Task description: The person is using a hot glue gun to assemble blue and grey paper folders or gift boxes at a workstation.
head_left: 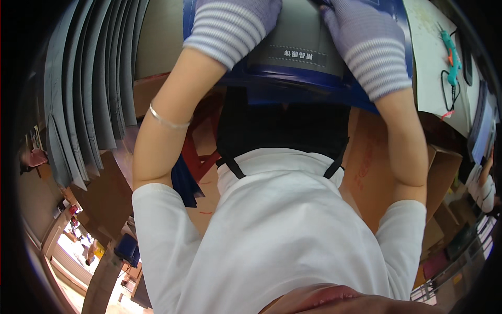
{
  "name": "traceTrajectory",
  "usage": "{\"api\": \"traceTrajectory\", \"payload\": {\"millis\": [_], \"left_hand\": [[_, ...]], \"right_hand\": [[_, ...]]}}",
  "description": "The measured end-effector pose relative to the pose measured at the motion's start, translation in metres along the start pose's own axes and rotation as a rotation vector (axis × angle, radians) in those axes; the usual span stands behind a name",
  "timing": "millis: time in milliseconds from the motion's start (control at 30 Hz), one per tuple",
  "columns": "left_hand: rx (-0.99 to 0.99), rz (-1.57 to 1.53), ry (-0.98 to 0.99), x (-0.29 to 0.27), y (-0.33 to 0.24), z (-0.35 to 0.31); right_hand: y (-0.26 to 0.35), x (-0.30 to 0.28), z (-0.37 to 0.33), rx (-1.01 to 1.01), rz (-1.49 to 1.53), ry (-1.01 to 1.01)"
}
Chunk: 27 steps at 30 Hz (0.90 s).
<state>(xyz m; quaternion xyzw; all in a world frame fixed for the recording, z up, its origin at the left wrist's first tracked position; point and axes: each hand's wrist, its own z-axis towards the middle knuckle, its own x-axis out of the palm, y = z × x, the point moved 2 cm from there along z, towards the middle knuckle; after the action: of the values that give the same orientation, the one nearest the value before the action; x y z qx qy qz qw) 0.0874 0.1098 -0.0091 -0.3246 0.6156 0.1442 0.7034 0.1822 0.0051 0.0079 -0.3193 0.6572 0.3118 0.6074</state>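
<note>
Near twelve o'clock my left hand (259, 17) wears lilac-purple with a cuff striped white and grey; at one, my right hand (362, 32) matches it. Between twelve and one, a grey panel (299, 34) carries a black band (298, 55) with pale lettering, edged by a glossy deep-blue border (308, 95). Plain slate-grey sheets (79, 78) fill ten o'clock, a teal-and-orange tool (451, 60) two, my plain white shirt (293, 235) five.

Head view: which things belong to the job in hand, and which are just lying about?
Job in hand, apparently:
Left hand and right hand, in purple knitted gloves with striped cuffs
Glossy blue and dark-grey flat item under both hands

Lying about, untouched:
Teal handheld tool, right
Brown cardboard box, lower right
Thin grey curved-looking sheets, left; possibly stock, cannot tell
</note>
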Motion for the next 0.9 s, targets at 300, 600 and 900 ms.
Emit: {"api": "traceTrajectory", "payload": {"millis": [300,600,900], "left_hand": [[0.123,-0.049,0.033,0.02,-0.01,0.019],[-0.034,-0.208,0.056,0.019,-0.005,-0.009],[0.236,-0.029,-0.304,0.011,0.017,-0.074]], "right_hand": [[-0.009,0.002,0.022,-0.232,-0.228,-0.003],[-0.018,0.006,0.015,-0.23,-0.012,-0.146],[-0.043,0.017,-0.062,-0.241,0.237,-0.159]]}}
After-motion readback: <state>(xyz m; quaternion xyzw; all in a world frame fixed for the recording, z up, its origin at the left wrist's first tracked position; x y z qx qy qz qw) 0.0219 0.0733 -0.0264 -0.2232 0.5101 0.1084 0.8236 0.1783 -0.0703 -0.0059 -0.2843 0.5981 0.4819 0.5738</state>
